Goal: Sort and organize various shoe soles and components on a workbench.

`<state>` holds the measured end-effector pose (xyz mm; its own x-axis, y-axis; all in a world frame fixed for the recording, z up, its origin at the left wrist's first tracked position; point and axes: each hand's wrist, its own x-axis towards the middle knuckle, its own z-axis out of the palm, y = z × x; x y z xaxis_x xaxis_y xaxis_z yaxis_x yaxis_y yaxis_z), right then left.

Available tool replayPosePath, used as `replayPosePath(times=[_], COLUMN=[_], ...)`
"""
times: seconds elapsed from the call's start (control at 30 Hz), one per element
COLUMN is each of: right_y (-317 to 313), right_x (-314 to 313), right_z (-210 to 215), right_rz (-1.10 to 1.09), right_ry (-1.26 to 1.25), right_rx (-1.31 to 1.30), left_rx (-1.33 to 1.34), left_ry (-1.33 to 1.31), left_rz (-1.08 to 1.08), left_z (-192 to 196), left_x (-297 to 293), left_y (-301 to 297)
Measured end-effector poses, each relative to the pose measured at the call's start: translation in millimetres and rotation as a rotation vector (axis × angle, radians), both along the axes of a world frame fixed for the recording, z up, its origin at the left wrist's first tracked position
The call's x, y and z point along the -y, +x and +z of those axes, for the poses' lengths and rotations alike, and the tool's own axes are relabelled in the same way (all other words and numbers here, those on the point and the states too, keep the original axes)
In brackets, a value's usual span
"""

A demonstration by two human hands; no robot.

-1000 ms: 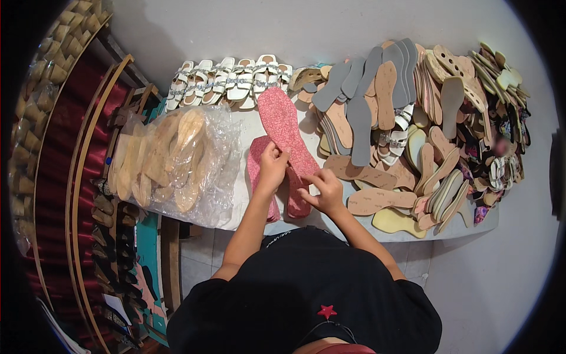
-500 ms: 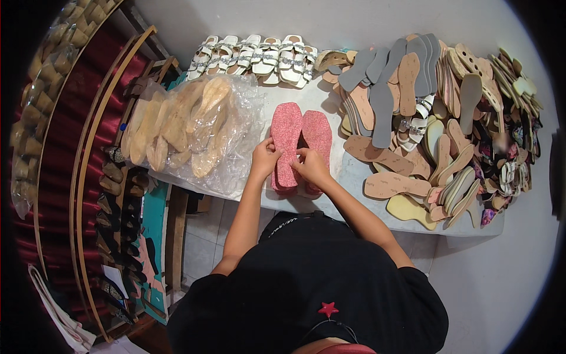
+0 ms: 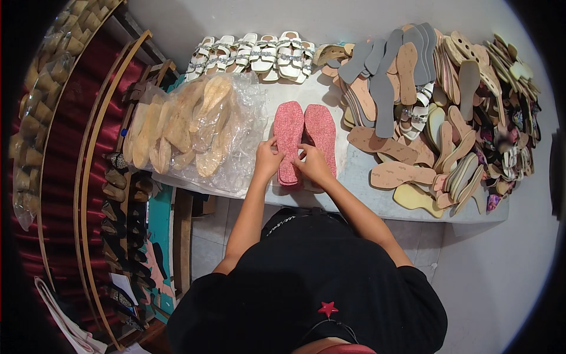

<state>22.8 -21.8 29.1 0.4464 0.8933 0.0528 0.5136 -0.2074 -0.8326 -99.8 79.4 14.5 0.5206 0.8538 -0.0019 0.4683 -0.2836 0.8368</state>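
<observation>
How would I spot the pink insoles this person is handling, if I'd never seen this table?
Find the white table heaped with soles. Between the clear plastic bag on its left and the brown and grey pile on its right, two pink insoles lie side by side under the left hand and right hand. Only they are speckled pink with square toes.

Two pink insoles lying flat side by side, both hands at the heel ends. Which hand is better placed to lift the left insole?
Left, probably. The left hand already rests on the heel end of the left pink insole. The right hand sits at the heel of the right pink insole and would have to cross over.
</observation>
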Motion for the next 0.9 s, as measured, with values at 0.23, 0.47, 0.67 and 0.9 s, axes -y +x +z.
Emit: replayPosePath(times=[0.23, 0.47, 0.67, 0.9], right_y=[-6.1, -7.9, -6.6, -5.3], right_x=[3.1, 7.5, 10.9, 12.3], right_z=[-6.0, 1.9, 2.6, 3.5], right_rz=[0.011, 0.016, 0.028, 0.053], right_ry=[0.014, -0.055, -0.067, -0.025], right_rx=[0.126, 0.022, -0.009, -0.034], left_rx=[-0.052, -0.129, -0.237, -0.229], left_ry=[0.068, 0.137, 0.087, 0.081], left_rz=[-0.013, -0.053, -0.127, -0.109], left_z=[-3.2, 24.7, 35.1, 33.6], left_x=[6.2, 26.5, 36.6, 38.9], left_y=[-4.7, -5.4, -4.6, -5.3])
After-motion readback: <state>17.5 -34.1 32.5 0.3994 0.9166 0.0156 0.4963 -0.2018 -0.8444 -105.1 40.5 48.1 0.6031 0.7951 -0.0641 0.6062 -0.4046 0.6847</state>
